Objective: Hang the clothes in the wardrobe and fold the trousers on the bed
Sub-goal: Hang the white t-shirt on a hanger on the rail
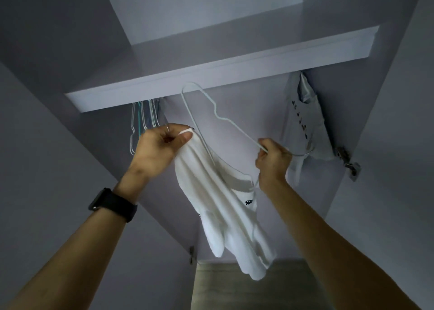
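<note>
**White top only half on its hanger as the hands reach the wardrobe**

From my remote seat, I see both hands raised under the pale grey wardrobe shelf (211, 67). The left hand (162, 142) pinches an edge of the limp white cotton top (223, 204) between thumb and curled fingers. The right hand (272, 159) has its fingers wrapped round the neck of the thin white wire hanger (225, 119), whose hook pokes out to the right. One arm of the hanger appears to run inside the top, and the rest of the cloth hangs loose between the forearms. I judge a slip the main risk: if the pinch lets go before the second shoulder is seated, the top could slide off and drop. The hook could also snag the grey printed garment (303, 121) hanging just beside the right hand. The shelf hides the rail, so hooking on is done blind.
</note>
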`<state>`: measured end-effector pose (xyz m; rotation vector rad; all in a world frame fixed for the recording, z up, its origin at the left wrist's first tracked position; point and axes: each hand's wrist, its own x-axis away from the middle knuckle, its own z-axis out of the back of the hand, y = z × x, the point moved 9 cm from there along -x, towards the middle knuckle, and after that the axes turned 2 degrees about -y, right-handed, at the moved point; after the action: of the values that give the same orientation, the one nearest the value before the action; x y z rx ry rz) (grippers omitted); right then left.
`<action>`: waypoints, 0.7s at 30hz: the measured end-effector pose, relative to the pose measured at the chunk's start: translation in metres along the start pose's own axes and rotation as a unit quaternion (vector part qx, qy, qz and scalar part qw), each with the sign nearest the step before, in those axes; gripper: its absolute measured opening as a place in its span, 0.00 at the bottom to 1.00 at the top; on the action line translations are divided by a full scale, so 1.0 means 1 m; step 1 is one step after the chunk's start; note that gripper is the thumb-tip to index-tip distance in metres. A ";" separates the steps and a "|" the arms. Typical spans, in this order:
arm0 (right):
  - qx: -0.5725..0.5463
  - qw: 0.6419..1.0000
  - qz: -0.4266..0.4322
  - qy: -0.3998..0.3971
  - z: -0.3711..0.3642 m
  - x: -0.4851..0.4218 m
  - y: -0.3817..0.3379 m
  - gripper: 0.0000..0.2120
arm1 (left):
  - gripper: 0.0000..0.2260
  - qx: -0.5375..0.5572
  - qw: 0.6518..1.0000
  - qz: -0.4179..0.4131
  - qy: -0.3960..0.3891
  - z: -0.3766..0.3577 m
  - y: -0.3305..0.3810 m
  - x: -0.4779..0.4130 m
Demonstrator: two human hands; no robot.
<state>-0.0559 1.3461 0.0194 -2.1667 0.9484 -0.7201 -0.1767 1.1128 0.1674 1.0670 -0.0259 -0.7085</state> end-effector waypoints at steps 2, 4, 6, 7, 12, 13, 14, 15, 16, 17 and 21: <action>0.048 0.998 -0.043 -0.013 0.006 -0.003 0.028 0.22 | 0.10 0.014 1.000 -0.001 0.022 0.016 0.003 -0.003; 0.104 0.992 -0.062 -0.029 0.011 -0.003 0.049 0.23 | 0.10 0.014 0.999 0.003 0.034 0.031 0.002 -0.003; 0.189 0.979 -0.025 -0.070 0.010 -0.001 0.056 0.23 | 0.10 -0.005 0.999 0.014 0.044 0.042 -0.003 0.000; 0.218 0.972 -0.013 -0.087 0.006 -0.001 0.058 0.23 | 0.09 -0.013 0.998 0.020 0.049 0.047 -0.007 0.003; 0.101 0.991 -0.058 -0.059 -0.030 0.005 0.061 0.15 | 0.06 -0.009 0.998 0.036 0.056 0.057 -0.012 0.008; 0.074 0.994 -0.061 -0.054 -0.040 0.007 0.063 0.13 | 0.05 -0.010 0.998 0.034 0.059 0.061 -0.010 0.006; 0.074 0.994 -0.063 -0.057 -0.048 0.010 0.067 0.13 | 0.05 -0.011 0.997 0.031 0.071 0.068 -0.007 0.005; 0.087 0.992 -0.067 -0.066 -0.053 0.014 0.073 0.13 | 0.04 -0.014 0.996 0.027 0.087 0.077 -0.004 0.004; 0.105 0.989 -0.070 -0.075 -0.053 0.017 0.080 0.15 | 0.03 -0.021 0.994 0.026 0.103 0.086 -0.004 0.005; 0.126 0.986 -0.070 -0.083 -0.051 0.022 0.089 0.15 | 0.02 -0.034 0.992 0.028 0.117 0.096 -0.003 0.007; 0.223 0.967 -0.023 -0.120 -0.046 0.025 0.096 0.15 | 0.03 -0.145 0.977 0.037 0.150 0.123 -0.006 0.016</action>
<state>-0.1135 1.2610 -0.0177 -1.8274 0.5475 -0.6061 -0.2103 1.0056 0.2202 0.8773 0.2876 -0.4617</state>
